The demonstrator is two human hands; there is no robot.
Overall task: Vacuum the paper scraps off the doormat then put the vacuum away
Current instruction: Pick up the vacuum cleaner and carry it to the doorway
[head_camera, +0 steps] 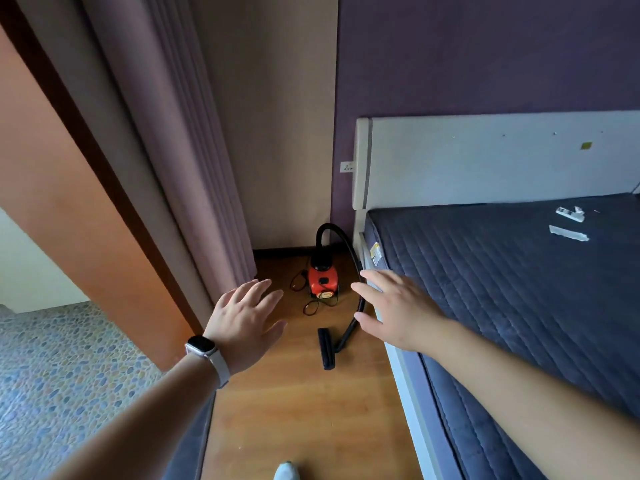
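Both hands are out in front, fingers straight and spread, not holding anything. The left hand [242,323] has a watch [202,346] on the wrist. The right hand [394,310] sits in front of the black hose [349,332] in the view, but its fingers aren't wrapped round it.

The little red vacuum [322,282] is on the floor in the far corner, right beside the bed frame. Its hose loops up and comes back down to the nozzle [326,348], which lies flat on the boards, and the cord [304,299] is in loose coils next to it. There's a pale label on the vacuum's front and a tag [374,252] on the mattress, both too small to read.

The room has a wooden floor [294,410], a mauve curtain [166,150], a purple wall with a socket [347,166], a white headboard [485,161] and a dark quilted mattress [519,289]. Pebble-pattern flooring [62,375] is off to the left
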